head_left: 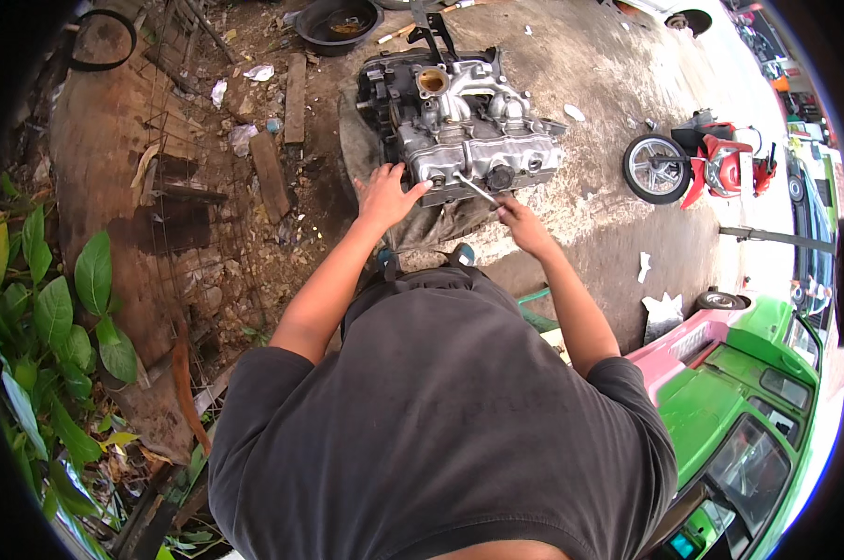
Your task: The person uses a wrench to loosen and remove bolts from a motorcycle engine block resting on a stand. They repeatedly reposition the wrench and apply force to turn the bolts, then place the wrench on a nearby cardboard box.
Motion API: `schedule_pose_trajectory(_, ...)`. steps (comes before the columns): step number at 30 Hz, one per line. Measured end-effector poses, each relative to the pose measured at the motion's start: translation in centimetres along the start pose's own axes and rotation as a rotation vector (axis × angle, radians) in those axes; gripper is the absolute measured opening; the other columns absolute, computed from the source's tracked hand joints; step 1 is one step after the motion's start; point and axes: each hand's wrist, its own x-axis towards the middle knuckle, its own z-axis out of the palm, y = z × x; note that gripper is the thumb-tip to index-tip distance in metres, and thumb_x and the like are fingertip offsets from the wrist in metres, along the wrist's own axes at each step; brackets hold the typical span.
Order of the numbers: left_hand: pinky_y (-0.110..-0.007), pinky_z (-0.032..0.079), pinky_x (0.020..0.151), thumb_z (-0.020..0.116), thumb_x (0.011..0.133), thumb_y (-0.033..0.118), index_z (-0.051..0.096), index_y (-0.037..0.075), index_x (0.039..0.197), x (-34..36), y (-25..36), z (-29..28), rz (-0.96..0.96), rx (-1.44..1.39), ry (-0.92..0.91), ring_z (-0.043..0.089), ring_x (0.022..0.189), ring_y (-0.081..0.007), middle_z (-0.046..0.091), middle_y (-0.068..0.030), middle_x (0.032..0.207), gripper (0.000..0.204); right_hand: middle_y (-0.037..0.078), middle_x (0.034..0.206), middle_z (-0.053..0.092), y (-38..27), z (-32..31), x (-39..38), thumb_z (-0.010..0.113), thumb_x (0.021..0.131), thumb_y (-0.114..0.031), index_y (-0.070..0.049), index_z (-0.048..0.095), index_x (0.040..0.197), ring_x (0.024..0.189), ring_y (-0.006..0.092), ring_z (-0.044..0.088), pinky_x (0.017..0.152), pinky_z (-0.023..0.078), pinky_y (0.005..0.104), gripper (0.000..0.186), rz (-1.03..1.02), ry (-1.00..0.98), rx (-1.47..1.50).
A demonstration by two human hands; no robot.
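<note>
A metal engine [478,154] with a silver valve cover stands on the ground in front of me. My left hand [384,198] rests against the near left corner of that cover, thumb and fingers spread, holding nothing. Closed around the near end of a slim silver wrench [479,190] is my right hand [526,228]. The wrench slants up and left, its far end meeting the valve cover left of the dark round oil cap [501,177]. Its exact head shape is too small to make out. A cast intake manifold [468,89] with a brownish round opening sits behind the cover.
A dark cloth [358,140] lies under the engine. Wooden planks [271,175] and litter are on the dirt to the left; a black basin [338,26] stands beyond. To the right are a red motorcycle [720,163] and a green vehicle [720,401]. Leafy plants [58,317] border the left.
</note>
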Motion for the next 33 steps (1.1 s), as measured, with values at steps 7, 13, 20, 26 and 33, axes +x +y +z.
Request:
schedule_pose_trajectory(7,-0.072,0.019,0.111,0.061,0.077,0.077,0.05,0.003,0.14,-0.1,1.0,-1.3,-0.019,0.019,-0.03,0.044,0.136,-0.0377,0.049,-0.0209,0.143,0.098,0.018,0.113,0.065,5.0,7.6,1.8,0.054,0.1,-0.028,-0.005,0.059,0.128,0.103,0.0295,0.062,0.09,0.047,0.0364,0.036,0.059,-0.087,0.212)
schedule_pose_trajectory(13,-0.072,0.021,0.11,0.063,0.072,0.08,0.05,0.003,0.139,-0.3,1.5,-1.4,-0.025,0.054,-0.02,0.045,0.135,-0.0358,0.051,-0.0202,0.14,0.103,0.006,0.096,0.063,6.2,9.8,2.8,0.057,0.1,-0.026,-0.005,0.06,0.125,0.083,0.015,0.057,0.074,0.049,0.0317,0.032,0.025,-0.062,0.31)
schedule_pose_trajectory(20,-0.071,0.022,0.11,0.064,0.071,0.079,0.051,0.003,0.137,-0.4,1.4,-1.0,-0.008,0.075,0.009,0.046,0.133,-0.0353,0.053,-0.0199,0.137,0.102,0.006,0.097,0.063,6.6,10.7,2.7,0.056,0.101,-0.026,-0.004,0.06,0.126,0.085,0.015,0.059,0.074,0.051,0.0316,0.033,0.062,-0.045,0.386)
schedule_pose_trajectory(26,-0.072,0.022,0.11,0.062,0.074,0.078,0.052,0.0,0.134,-0.1,1.5,-0.6,-0.003,0.112,0.028,0.048,0.131,-0.0375,0.055,-0.0211,0.134,0.098,0.006,0.095,0.064,7.9,11.3,3.6,0.057,0.101,-0.027,-0.004,0.06,0.127,0.084,0.0154,0.06,0.074,0.051,0.031,0.035,-0.02,0.027,0.286)
schedule_pose_trajectory(33,-0.074,0.021,0.108,0.062,0.077,0.075,0.054,0.0,0.131,-0.4,1.4,-0.3,0.029,0.134,0.072,0.049,0.128,-0.0381,0.056,-0.0211,0.131,0.094,0.012,0.091,0.07,7.4,6.3,3.8,0.063,0.096,-0.032,-0.003,0.066,0.118,0.083,0.0206,0.063,0.077,0.051,0.0352,0.036,-0.008,-0.024,0.051)
